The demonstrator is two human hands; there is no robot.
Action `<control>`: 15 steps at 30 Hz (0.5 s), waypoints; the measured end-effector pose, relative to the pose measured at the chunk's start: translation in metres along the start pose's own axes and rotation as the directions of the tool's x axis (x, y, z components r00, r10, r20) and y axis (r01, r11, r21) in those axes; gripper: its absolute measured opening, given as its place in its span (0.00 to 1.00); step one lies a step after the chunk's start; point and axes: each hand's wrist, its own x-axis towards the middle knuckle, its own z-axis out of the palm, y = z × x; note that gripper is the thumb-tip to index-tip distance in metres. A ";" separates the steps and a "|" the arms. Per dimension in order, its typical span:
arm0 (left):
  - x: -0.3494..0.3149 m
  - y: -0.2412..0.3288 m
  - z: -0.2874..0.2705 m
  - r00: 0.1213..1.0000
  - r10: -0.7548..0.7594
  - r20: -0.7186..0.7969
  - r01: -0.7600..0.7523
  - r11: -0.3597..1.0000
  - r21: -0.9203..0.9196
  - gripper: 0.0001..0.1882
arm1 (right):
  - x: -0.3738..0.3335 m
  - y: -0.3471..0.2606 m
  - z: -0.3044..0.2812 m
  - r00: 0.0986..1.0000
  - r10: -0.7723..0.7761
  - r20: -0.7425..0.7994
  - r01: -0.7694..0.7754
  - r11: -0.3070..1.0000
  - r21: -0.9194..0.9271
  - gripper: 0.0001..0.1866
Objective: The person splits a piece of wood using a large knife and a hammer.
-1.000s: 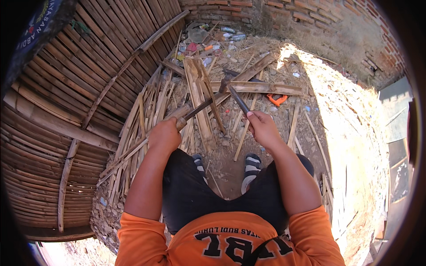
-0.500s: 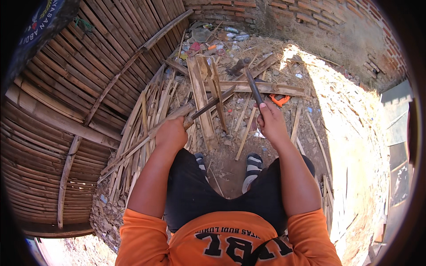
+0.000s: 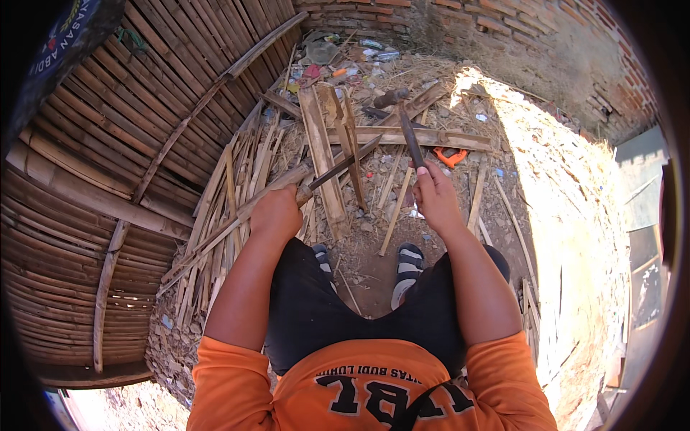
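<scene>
Knife (image 3: pixel 335 173), long and dark-bladed with a brown wooden handle, sits gripped in the closed fingers of the left hand (image 3: pixel 277 214), and I read its long axis as slanting away from that hand and to the right, across a tan, lengthwise-split piece of bamboo (image 3: pixel 321 154). The bamboo lies ahead, beyond the left hand and a little to its right, its own length running nearly straight away from me with the far end leaning left, so blade and grain cross at an angle. From my view I cannot tell whether the edge is bedded in the wood or only over it. The right hand (image 3: pixel 437 200) has its fingers wrapped round the straight shaft of a dark hammer (image 3: pixel 410 136), whose head stands beyond the blade's tip, apart from it in my view. The left hand is the nearer to the bamboo; the right is closer to an orange tool handle (image 3: pixel 451 157).
</scene>
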 end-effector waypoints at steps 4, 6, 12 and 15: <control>0.003 -0.005 0.003 0.999 0.026 -0.020 -0.026 1.000 -0.004 0.16 | 0.007 0.024 -0.002 0.995 0.071 0.067 -0.040 0.921 -0.387 0.19; 0.002 -0.007 0.003 1.000 -0.009 -0.012 0.009 1.000 -0.021 0.15 | 0.002 -0.007 0.001 0.988 0.149 0.025 -0.141 0.968 -0.207 0.19; 0.004 -0.006 0.010 0.999 0.010 -0.032 -0.011 0.999 -0.049 0.13 | 0.003 0.021 -0.004 0.997 0.031 0.071 0.000 0.915 -0.404 0.21; 0.004 -0.010 0.011 0.998 0.042 -0.038 -0.043 0.999 -0.018 0.13 | 0.009 0.035 -0.006 0.993 0.107 0.049 -0.070 0.872 -0.484 0.23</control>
